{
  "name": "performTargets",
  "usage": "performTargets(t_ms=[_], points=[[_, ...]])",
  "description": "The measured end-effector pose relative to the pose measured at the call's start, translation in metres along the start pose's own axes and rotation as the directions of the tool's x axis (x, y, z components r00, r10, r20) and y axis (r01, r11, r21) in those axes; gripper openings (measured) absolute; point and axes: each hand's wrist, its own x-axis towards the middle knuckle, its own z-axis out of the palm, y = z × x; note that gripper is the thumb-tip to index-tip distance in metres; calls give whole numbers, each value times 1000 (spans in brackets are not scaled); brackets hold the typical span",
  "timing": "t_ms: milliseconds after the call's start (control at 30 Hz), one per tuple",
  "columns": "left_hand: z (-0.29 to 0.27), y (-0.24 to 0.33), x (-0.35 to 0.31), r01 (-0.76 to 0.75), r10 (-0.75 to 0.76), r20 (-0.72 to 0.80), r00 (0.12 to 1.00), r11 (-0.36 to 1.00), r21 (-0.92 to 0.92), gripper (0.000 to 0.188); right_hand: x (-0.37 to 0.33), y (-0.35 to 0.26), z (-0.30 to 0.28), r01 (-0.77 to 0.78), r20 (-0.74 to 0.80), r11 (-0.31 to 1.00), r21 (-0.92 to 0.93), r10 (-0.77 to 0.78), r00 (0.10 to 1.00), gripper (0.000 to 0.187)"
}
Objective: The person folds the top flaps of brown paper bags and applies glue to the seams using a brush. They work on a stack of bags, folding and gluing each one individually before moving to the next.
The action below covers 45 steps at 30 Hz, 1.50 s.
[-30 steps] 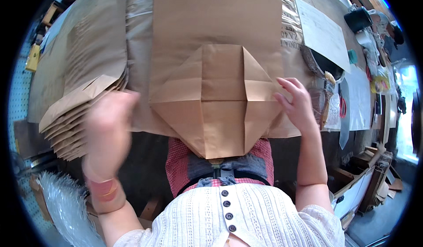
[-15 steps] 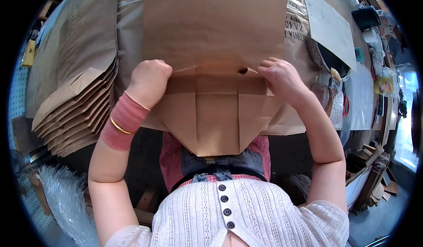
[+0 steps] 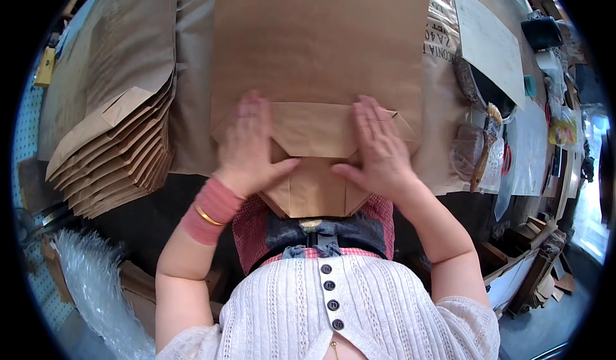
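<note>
1. At the near edge of the table [image 3: 64, 106], head view: large brown paper bag [image 3: 321, 45], smooth and matte, laid flat between both hands; its near end juts past the edge toward the person's lap.
2. Folded flap [image 3: 314, 129]: long band across the bag, creased straight, slanted corners. Below it, a trapezoid of paper with crisp folds.
3. Left hand [image 3: 247, 145]: palm down over the flap's left part, fingertips blurred. Grip wide, thumb out, nothing grasped. Ribbed-looking pink wristband [image 3: 204, 222], gold-coloured bangle over it.
4. Right hand [image 3: 380, 145]: palm down over the flap's right part, fingers extended. Grip likewise wide, nothing grasped; the thumbs point toward each other.
5. Left of the bag: stack of folded bags [image 3: 112, 151], ends fanned in pleated layers.
6. Right: wrinkled, glossy printed sacking [image 3: 441, 23]; stiff pale sheet [image 3: 491, 45] partly over a dark basin; brush [image 3: 481, 161] with pale bristles; red-handled scissors [image 3: 507, 160].
</note>
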Motion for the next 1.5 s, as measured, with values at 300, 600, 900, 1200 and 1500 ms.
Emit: performTargets(t_ms=[300,600,900,1200,1500], points=[[-37,-39,33,-138,126,-58,990,852,-505,67,13,49,-13,53,-236,792,609,116,965,37],[-25,19,67,-135,-56,-498,865,931,-339,36,20,52,3,7,-332,716,698,316,889,20],[-45,-11,55,-299,140,-287,948,705,-643,28,55,-42,-4,284,-468,836,471,-36,883,13],[-31,-16,135,-61,17,-87,996,849,-524,29,63,-87,21,235,-453,870,433,-15,891,12],[-50,-14,141,24,53,88,995,712,-702,24,97,1,-62,343,-103,932,-113,-355,929,17]])
